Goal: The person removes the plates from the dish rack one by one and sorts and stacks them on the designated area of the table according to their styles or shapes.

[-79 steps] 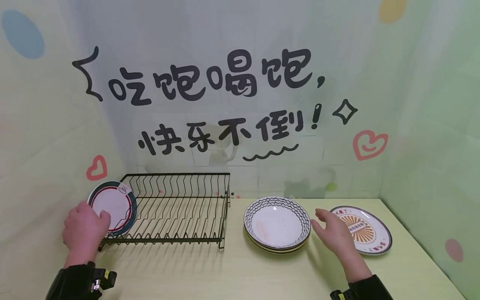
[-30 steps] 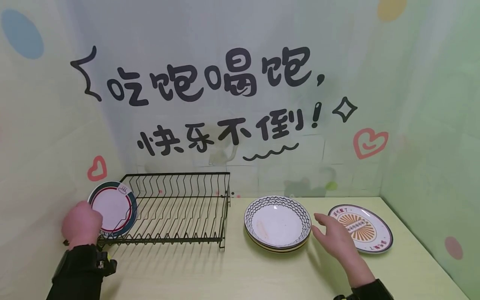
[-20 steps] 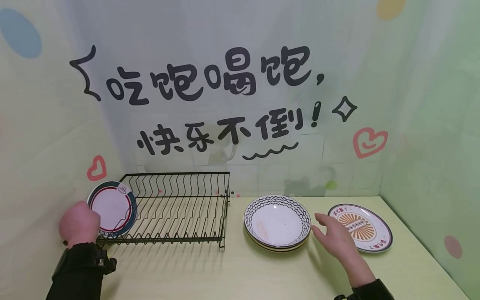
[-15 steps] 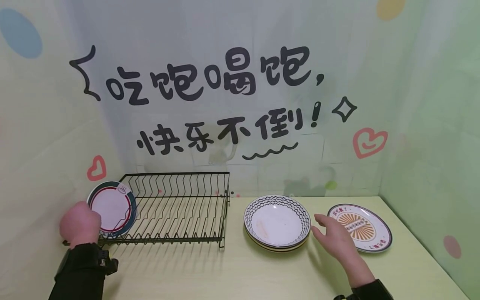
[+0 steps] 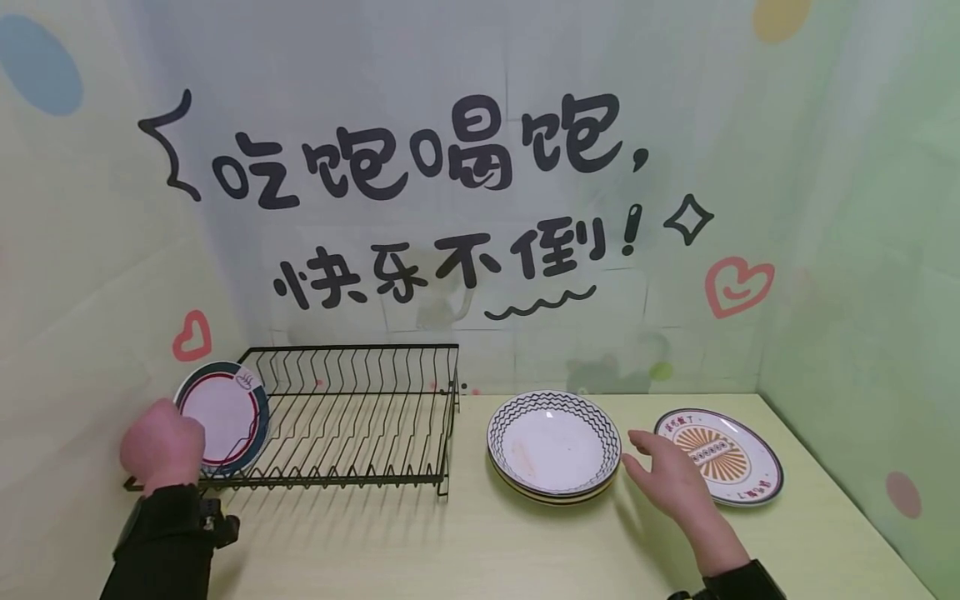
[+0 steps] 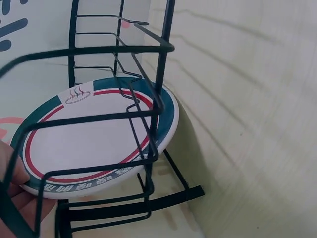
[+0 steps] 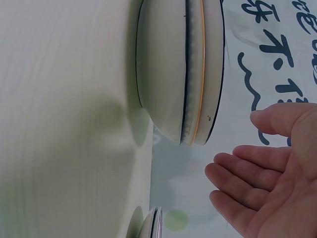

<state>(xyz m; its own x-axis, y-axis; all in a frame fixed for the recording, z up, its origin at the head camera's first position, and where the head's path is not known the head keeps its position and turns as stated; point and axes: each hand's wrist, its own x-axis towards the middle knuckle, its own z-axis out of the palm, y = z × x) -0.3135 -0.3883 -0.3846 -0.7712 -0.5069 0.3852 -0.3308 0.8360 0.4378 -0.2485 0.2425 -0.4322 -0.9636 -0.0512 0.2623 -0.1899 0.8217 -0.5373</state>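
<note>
At the left end of the black wire dish rack (image 5: 360, 479) a white plate (image 5: 225, 417) with a dark green rim and red ring stands tilted among the wires. My left hand (image 5: 162, 446) grips its left edge; in the left wrist view the thumb (image 6: 17, 171) lies on the rim of the plate (image 6: 89, 139) and fingers are under it. The rack's wires (image 6: 99, 119) cross in front of that plate. My right hand (image 5: 671, 475) hovers with fingers extended, holding nothing, between a stack of bowls (image 5: 555, 450) and an oval plate (image 5: 731, 458). In the right wrist view the right hand (image 7: 267, 173) is apart from the bowls (image 7: 168, 74).
The oval plate, with an orange sunburst print, lies flat on the pale wooden table (image 5: 525, 550). A printed cloth backdrop (image 5: 480, 250) closes off the back and both sides. The left hand is close to the left side of it.
My left hand has rolled over and shifted slightly down along the plate's edge, so the thumb is out of the head view. The plate has turned slightly. The right hand has barely moved.
</note>
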